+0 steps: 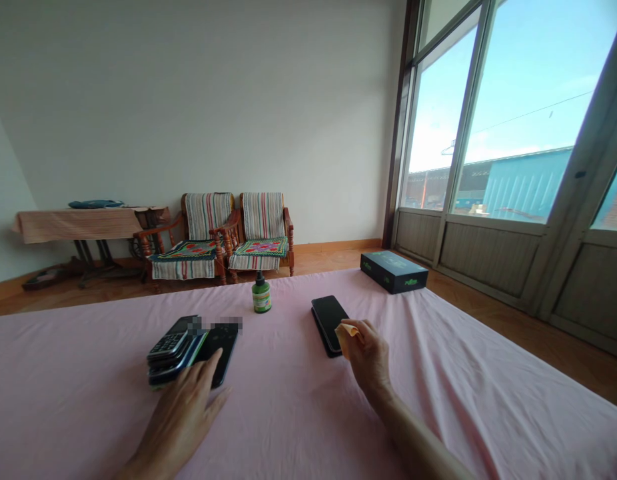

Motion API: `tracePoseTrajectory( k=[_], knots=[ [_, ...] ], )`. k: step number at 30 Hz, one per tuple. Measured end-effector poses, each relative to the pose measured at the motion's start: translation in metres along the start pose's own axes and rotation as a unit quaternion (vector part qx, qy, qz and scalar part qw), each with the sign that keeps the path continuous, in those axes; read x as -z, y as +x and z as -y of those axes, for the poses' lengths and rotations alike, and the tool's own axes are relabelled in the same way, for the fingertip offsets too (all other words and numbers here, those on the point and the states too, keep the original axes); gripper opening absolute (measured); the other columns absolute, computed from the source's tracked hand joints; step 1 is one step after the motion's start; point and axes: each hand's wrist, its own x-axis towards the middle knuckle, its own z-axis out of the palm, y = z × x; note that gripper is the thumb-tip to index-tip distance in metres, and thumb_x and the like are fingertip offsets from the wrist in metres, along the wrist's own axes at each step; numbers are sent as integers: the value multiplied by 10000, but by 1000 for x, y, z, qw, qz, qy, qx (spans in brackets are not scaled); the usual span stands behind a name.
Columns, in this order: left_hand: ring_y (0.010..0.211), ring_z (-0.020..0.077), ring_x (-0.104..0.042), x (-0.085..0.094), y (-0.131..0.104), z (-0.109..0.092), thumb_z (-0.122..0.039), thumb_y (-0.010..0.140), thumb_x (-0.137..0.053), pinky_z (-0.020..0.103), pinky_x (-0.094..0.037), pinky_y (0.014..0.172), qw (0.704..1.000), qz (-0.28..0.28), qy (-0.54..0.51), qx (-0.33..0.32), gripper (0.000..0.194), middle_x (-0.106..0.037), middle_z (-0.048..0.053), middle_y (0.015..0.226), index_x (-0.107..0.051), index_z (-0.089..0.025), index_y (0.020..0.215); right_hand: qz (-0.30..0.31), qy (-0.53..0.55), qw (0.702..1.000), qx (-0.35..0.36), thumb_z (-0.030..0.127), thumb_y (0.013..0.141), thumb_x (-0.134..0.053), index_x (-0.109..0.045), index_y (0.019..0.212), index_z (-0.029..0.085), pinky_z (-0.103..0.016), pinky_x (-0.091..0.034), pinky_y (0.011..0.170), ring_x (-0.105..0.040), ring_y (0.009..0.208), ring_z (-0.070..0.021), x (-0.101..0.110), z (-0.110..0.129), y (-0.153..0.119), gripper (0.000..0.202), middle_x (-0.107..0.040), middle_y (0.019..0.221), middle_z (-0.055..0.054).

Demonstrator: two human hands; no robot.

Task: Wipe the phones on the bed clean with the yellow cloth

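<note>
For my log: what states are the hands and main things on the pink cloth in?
Green plastic pump bottle: upright
Black rectangular box: closed
Dark keypad phone: keys up, stacked
Black flat slab to its right: lying flat, partly hidden
Black glossy phone near the yellow cloth: flat, face dark
Yellow cloth: crumpled
Right hand: holding the cloth
Left hand: fingers extended

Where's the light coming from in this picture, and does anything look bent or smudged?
Head view: daylight seems to come from the windows at right, the brightest area; head view: the window posts lean right toward their tops, possibly lens distortion; head view: a pixelated patch hides part of the dark device under the left hand.
</note>
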Motion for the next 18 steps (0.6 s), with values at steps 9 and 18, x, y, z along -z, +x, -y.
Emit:
tracePoseTrajectory(
  k=[9, 18],
  knots=[
    [1049, 308, -565, -3, 3, -14, -207, 878, -361, 429, -444, 842, 990, 62, 124, 26, 480, -609, 148, 1147, -504, -114, 1327, 3, -27, 1000, 12, 359, 791, -553, -711, 818, 183, -229, -468, 544, -621, 648, -162, 1, -3, 1, 238, -647, 755, -39],
    [1103, 283, -540, -3, 3, -14, -208, 878, -432, 385, -453, 875, 993, 49, 105, 24, 470, -593, 137, 1172, -483, -105, 1334, 22, -32, 999, 3, 377, 816, -542, -709, 860, 180, -233, -471, 559, -628, 654, -161, -1, -13, -1, 262, -663, 800, -42]
  ],
)
